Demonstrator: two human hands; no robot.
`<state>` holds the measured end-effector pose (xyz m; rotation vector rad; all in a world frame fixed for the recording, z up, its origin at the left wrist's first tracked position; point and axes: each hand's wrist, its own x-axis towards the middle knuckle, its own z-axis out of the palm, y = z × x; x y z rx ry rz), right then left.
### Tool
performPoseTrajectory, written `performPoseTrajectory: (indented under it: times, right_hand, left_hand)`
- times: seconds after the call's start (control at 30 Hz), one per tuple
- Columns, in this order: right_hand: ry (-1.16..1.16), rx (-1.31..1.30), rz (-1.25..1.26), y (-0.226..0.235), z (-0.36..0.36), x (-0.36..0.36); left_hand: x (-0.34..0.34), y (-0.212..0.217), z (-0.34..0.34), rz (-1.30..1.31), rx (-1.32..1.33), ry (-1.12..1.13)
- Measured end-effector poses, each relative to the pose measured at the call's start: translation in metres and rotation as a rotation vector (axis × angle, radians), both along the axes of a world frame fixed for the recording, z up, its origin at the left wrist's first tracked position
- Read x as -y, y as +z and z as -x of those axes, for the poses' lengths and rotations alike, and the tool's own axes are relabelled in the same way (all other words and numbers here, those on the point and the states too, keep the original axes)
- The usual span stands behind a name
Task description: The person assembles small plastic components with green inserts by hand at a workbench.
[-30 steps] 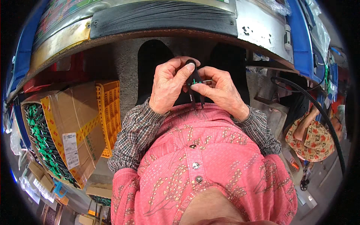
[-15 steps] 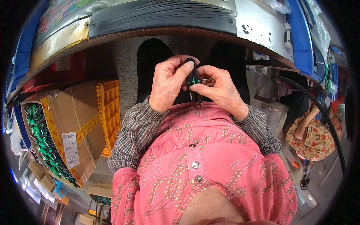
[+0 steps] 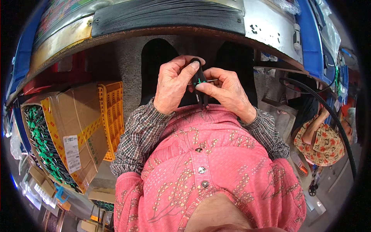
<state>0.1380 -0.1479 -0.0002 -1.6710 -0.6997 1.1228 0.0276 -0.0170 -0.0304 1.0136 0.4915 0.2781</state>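
In front of my lap, a slim black plastic piece with green parts (image 3: 199, 82) is held upright between both hands, two narrow prongs pointing down toward my shirt. My left hand (image 3: 172, 80) is closed round its top end, thumb pressed on the tip. The fingers of my right hand (image 3: 223, 87) are closed at its middle, thumb against its side by the green parts. A thin metal rod (image 3: 211, 80) crosses the piece near the right fingers. Its exact kind I cannot make out.
A worn bench edge with a black pad (image 3: 166, 17) curves across the front. On the left, an open cardboard box (image 3: 83, 120) holds many black and green pieces, next to an orange crate (image 3: 112, 116). A black hose (image 3: 340, 127) and another person (image 3: 322, 139) are on the right.
The metal rod now shows on both sides of the black piece, and its green parts show less. My hands have barely moved.
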Motion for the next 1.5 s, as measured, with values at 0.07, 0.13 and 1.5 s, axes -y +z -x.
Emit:
performPoseTrajectory:
  times: [0.07,0.13,1.5]
  right_hand:
    - [0.038,0.025,0.065,0.005,-0.003,-0.001]
    - [0.069,0.052,0.132,0.006,-0.004,-0.001]
    - [-0.104,-0.254,0.016,0.013,0.005,0.003]
  left_hand:
    - [0.0,0.001,0.001,0.019,0.003,0.003]
    - [-0.001,0.004,0.0,0.004,-0.015,-0.022]
    - [0.006,0.003,0.013,-0.118,0.142,-0.025]
